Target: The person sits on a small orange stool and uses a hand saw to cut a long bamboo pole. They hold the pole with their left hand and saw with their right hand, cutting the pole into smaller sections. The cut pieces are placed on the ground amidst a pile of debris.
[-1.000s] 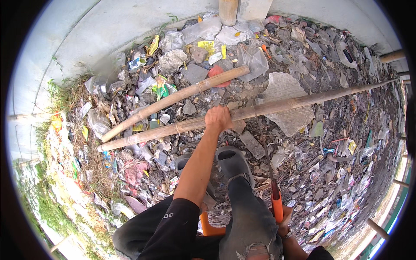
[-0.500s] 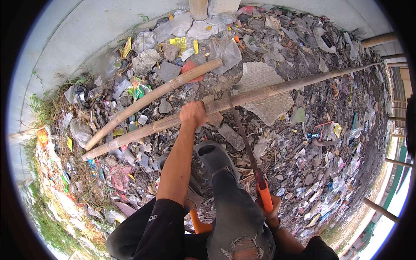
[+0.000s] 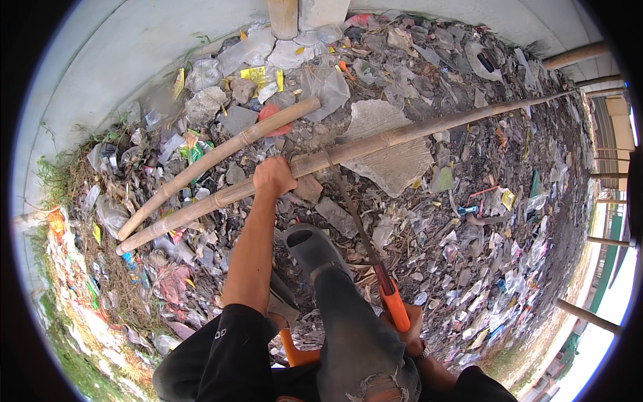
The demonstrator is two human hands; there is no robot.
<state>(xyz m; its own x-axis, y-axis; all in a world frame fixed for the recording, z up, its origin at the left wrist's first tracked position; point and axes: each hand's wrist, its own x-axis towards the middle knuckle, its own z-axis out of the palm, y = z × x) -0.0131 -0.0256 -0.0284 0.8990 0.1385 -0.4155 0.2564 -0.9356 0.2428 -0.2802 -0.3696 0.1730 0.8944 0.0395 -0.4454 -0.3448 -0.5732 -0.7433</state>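
A long bamboo pole point(image 3: 395, 137) lies slantwise across the ground in front of me. My left hand point(image 3: 274, 177) is wrapped round it in a fist, pressing from above. Just right of that hand, the blade of a handsaw point(image 3: 358, 228) crosses the pole near the blade's tip. At the lower middle my right hand point(image 3: 414, 328) grips the saw's orange handle point(image 3: 396, 309), its fingers partly hidden behind the handle and my knee. A shorter bamboo piece point(image 3: 218, 164) lies beyond the pole, on the left. Whether the blade has cut into the bamboo is too small to tell.
Beneath the pole rests a flat, jagged concrete slab point(image 3: 392, 157). Plastic scraps and rubble cover the ground. A pale wall point(image 3: 100, 74) curves behind, with a post point(image 3: 283, 19) against it. My grey shoe point(image 3: 313, 246) stands close to the blade. An orange object point(image 3: 295, 352) sits by my legs.
The whole view has shifted a little, so the scene sits further left. Against the pole, the saw seems drawn back slightly toward me. My left hand keeps its place on the bamboo.
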